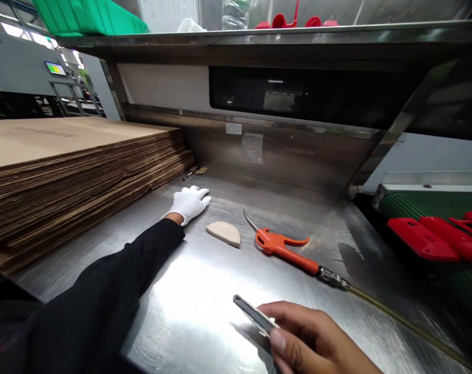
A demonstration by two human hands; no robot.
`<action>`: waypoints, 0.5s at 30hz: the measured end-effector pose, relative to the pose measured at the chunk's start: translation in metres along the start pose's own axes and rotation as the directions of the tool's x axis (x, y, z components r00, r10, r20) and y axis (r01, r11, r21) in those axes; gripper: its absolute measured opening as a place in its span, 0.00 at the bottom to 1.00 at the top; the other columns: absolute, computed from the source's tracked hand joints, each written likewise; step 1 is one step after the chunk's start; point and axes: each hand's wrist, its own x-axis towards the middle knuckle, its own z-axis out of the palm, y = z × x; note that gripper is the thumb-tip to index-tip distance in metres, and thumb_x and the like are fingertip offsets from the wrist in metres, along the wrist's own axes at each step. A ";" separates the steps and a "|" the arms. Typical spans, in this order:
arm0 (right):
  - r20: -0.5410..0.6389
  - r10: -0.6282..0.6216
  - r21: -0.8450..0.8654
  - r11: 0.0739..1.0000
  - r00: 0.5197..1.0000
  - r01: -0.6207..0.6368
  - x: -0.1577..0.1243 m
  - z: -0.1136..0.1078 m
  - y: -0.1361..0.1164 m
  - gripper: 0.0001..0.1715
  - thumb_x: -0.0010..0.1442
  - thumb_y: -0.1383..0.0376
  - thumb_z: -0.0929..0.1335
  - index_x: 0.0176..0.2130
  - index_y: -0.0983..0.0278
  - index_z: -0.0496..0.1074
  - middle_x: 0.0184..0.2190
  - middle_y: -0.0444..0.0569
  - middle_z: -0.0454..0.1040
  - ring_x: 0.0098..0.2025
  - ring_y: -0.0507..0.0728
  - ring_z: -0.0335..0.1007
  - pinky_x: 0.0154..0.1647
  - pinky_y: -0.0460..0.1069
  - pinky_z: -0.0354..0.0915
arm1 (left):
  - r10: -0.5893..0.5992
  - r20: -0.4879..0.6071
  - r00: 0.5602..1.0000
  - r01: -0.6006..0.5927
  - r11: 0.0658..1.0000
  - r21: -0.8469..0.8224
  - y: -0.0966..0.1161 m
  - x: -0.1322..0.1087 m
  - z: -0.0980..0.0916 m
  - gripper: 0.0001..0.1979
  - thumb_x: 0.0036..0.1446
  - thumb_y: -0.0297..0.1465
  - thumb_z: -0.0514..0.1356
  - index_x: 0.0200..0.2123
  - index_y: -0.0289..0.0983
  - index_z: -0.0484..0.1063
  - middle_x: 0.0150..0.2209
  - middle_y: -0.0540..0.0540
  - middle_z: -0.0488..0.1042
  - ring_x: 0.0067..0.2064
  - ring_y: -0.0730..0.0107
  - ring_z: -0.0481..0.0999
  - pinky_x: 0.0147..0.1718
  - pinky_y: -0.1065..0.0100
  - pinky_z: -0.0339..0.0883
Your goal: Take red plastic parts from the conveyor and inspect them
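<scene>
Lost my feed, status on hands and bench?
Left hand gloved, flat on steel bench. Right hand bare, holding metal blade. Air gun, half-round pad between them.

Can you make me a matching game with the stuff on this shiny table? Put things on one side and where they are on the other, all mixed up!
Things:
1. cardboard stack
2. orange air gun
3. half-round pad
4. grey phone

Places:
A. held in the bare right hand
B. beside the gloved left hand
C. piled at the far left
D. joined to a hose

Pairs: 1-C, 2-D, 3-B, 4-A
</scene>
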 end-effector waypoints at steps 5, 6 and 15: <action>0.021 0.030 0.065 0.997 0.999 -0.031 -0.003 0.002 -0.011 0.41 0.55 0.38 0.73 0.52 0.68 0.74 0.24 0.40 0.63 0.26 0.46 0.54 0.27 0.44 0.48 | -0.003 0.004 1.000 0.003 1.000 -0.002 0.001 0.000 -0.001 0.24 0.67 0.45 0.53 0.61 0.42 0.67 0.60 0.39 0.68 0.58 0.49 0.69 0.54 0.42 0.66; 0.021 0.018 0.062 0.998 1.000 -0.020 -0.003 0.002 -0.011 0.40 0.55 0.39 0.73 0.50 0.69 0.74 0.24 0.40 0.63 0.26 0.46 0.55 0.26 0.43 0.48 | -0.002 0.005 1.000 0.002 1.000 -0.004 0.001 0.000 -0.001 0.24 0.67 0.45 0.53 0.61 0.42 0.67 0.60 0.39 0.68 0.58 0.49 0.69 0.54 0.42 0.66; 0.066 0.058 0.054 0.997 0.996 -0.062 -0.008 -0.003 -0.010 0.36 0.61 0.43 0.70 0.59 0.59 0.71 0.32 0.45 0.71 0.33 0.48 0.61 0.35 0.43 0.56 | -0.007 0.015 1.000 0.008 1.000 -0.013 0.002 -0.002 -0.003 0.25 0.67 0.46 0.52 0.61 0.42 0.66 0.61 0.39 0.67 0.59 0.49 0.68 0.55 0.43 0.64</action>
